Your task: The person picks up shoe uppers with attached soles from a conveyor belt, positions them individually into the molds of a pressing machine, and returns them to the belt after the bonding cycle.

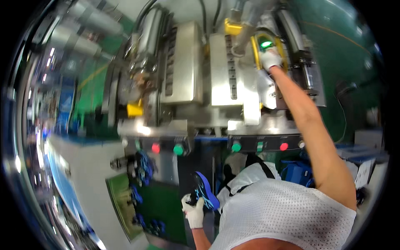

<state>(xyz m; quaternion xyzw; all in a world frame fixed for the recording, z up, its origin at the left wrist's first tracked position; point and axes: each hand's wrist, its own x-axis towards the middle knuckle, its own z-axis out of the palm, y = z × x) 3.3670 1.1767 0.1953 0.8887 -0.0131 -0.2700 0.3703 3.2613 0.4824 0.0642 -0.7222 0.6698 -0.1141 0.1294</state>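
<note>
My left hand point(193, 212), in a white glove, is closed on a shoe point(206, 191) with a black upper, light blue marks and a bright blue sole. The shoe is held low in front of me, beside my body, over a dark surface. My right arm stretches far forward into the right side of a metal machine point(221, 75). There my right hand point(271, 58), also in a white glove, is inside a yellow-edged frame point(255, 52), just below a glowing green light point(266, 44). Its fingers are blurred, and I cannot make out whether they hold anything.
Along the machine's front runs a panel point(266, 143) with green and red buttons. A matching left station carries a yellow block point(134, 109). Several blue-and-black shoes point(143, 166) sit on a green surface point(166, 204) at the lower left. A blue bag-like item point(298, 173) lies at right.
</note>
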